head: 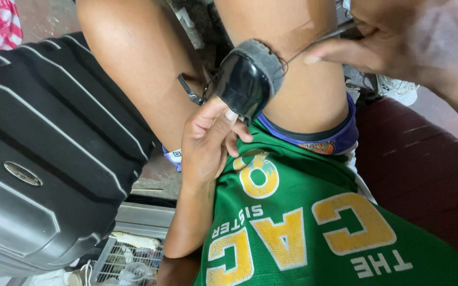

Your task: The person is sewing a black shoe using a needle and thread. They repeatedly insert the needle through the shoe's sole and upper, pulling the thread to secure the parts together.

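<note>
Shoe (247, 79), black & glossy w/ grey sole rim, sits centre frame btwn the 2 knees. Left hand (208, 140) grips its near edge from below. Right hand (398, 39), far right, pinches a taut thread (314, 45) running to the sole; the left is nearer.

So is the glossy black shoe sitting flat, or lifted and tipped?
Lifted and tipped: the left hand holds the glossy black shoe up between the knees, its grey sole facing up and right.

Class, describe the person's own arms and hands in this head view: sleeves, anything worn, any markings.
Both arms are bare, with no sleeves showing. The left hand wears no glove, ring or watch that shows. The right hand is blurred at the top edge; nothing worn can be made out on it.
</note>
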